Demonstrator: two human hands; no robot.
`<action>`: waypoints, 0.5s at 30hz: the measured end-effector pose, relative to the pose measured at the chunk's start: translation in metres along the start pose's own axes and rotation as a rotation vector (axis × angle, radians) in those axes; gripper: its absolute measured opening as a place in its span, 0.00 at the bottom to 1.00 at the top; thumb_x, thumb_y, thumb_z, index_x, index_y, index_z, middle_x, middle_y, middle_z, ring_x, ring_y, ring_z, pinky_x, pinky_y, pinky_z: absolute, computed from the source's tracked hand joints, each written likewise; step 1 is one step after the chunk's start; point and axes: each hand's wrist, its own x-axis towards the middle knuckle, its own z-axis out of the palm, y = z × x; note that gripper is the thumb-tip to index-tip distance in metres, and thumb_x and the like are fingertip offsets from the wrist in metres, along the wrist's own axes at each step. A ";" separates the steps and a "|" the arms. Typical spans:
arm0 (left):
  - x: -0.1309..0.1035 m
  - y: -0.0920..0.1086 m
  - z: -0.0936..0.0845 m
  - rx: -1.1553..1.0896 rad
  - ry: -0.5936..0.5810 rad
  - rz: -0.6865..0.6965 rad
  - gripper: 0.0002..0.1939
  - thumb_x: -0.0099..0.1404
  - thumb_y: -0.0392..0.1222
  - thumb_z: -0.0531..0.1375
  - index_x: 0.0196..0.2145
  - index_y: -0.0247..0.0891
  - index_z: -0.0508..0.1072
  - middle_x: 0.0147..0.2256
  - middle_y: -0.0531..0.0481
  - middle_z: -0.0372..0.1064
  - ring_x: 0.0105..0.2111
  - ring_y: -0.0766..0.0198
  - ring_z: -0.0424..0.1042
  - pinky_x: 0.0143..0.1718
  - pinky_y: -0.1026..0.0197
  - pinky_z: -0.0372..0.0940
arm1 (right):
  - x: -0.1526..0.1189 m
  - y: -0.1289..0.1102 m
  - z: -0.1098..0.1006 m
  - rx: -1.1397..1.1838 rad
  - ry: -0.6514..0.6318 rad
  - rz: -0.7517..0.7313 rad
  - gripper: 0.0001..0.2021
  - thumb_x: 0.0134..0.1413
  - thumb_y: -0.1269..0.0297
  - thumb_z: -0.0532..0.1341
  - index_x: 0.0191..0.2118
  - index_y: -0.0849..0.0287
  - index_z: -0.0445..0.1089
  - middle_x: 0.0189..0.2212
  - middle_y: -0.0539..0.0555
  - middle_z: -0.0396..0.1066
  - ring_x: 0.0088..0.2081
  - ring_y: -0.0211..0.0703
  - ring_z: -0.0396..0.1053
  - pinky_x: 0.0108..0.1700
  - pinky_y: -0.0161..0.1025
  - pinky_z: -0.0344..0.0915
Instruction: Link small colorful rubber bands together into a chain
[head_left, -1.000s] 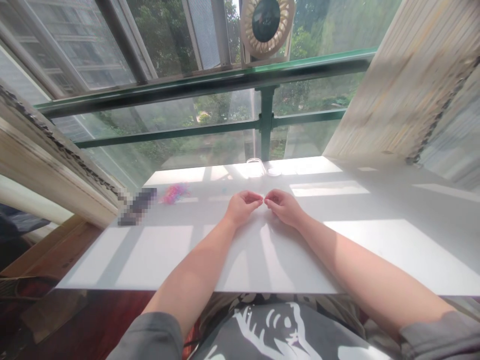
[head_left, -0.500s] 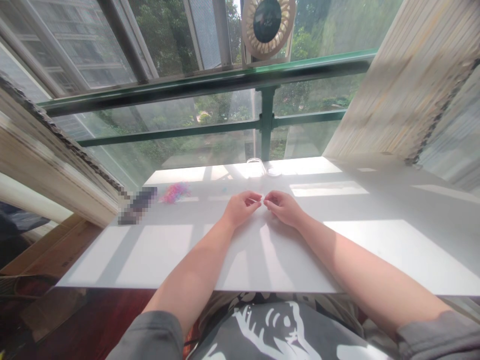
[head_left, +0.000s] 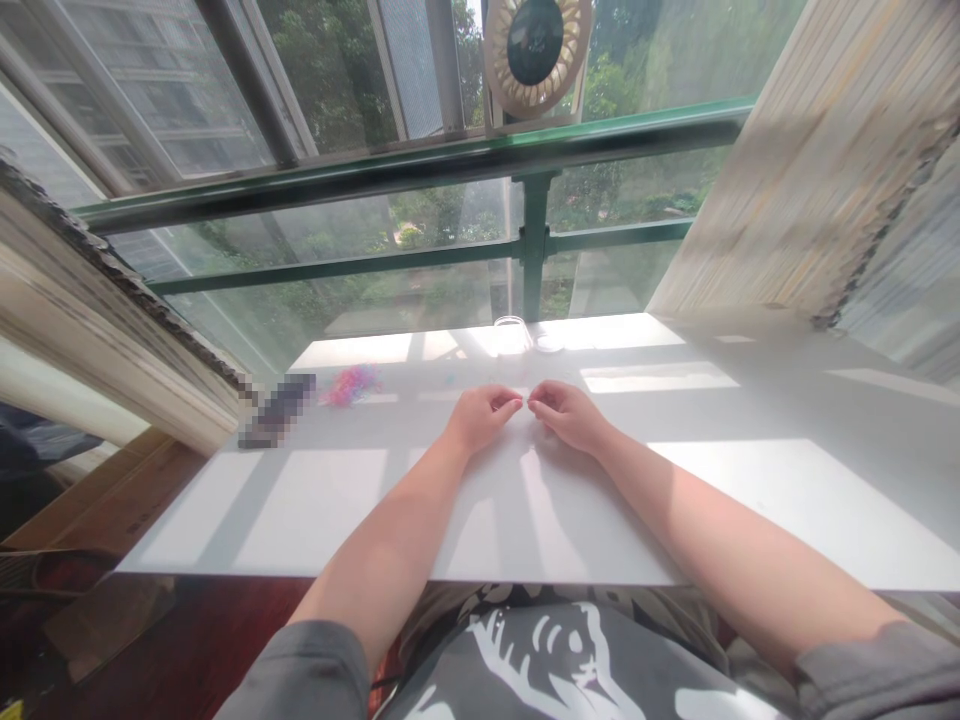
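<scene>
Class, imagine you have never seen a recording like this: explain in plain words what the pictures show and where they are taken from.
There is no robot here. One camera, worn on a person's head, took every picture, looking forward and down. The left hand and right hand meet almost fingertip to fingertip over a white table; anything pinched there is too small to tell. Towards the person's left lie a multicoloured pile and a pixelated dark item. Beyond the hands are clear, rounded objects, near the window.

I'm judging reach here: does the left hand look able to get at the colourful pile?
Probably yes: nothing tall seems to stand between the left hand and the colourful pile on the white table.
</scene>
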 end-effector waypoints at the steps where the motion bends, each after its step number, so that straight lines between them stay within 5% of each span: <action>1: 0.000 0.000 0.000 0.004 -0.006 -0.004 0.13 0.56 0.48 0.54 0.33 0.40 0.73 0.30 0.52 0.72 0.29 0.66 0.69 0.32 0.65 0.63 | 0.000 0.001 0.000 0.007 0.001 -0.006 0.09 0.46 0.59 0.55 0.29 0.59 0.63 0.21 0.48 0.62 0.18 0.32 0.59 0.21 0.33 0.59; 15: -0.003 -0.003 0.002 0.033 -0.070 0.001 0.17 0.55 0.51 0.53 0.31 0.38 0.74 0.26 0.52 0.70 0.25 0.68 0.65 0.27 0.66 0.59 | 0.000 0.004 0.001 0.003 -0.003 -0.030 0.09 0.45 0.60 0.55 0.32 0.59 0.64 0.21 0.48 0.64 0.18 0.32 0.58 0.21 0.32 0.57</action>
